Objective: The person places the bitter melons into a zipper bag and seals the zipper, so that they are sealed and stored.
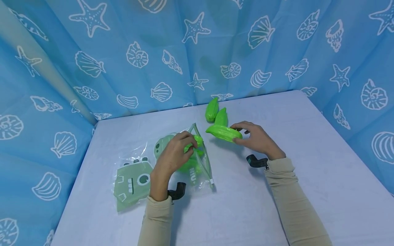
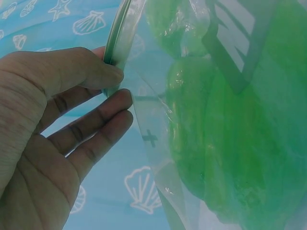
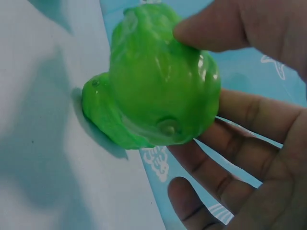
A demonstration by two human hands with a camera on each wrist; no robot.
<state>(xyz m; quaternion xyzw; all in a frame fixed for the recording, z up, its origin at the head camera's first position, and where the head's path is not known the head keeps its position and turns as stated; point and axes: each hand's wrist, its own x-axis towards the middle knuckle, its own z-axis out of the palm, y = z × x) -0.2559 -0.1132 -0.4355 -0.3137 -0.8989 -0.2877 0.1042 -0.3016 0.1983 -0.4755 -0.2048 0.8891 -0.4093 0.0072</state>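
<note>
The left hand (image 1: pixel 173 155) pinches the edge of a clear bag (image 1: pixel 132 186) beneath it, green pieces (image 1: pixel 188 166) inside. The right hand (image 1: pixel 257 138) grips a green pod-shaped piece (image 1: pixel 223 133) between thumb and fingers. Beyond that hand lie two similar pieces (image 1: pixel 211 110), then a blue curtain (image 1: pixel 215 41).

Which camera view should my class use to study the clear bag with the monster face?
Head view: most of the bag shows, monster face included, though the left hand covers part. Left wrist shows only a close section; right wrist, no recognisable part.
</note>
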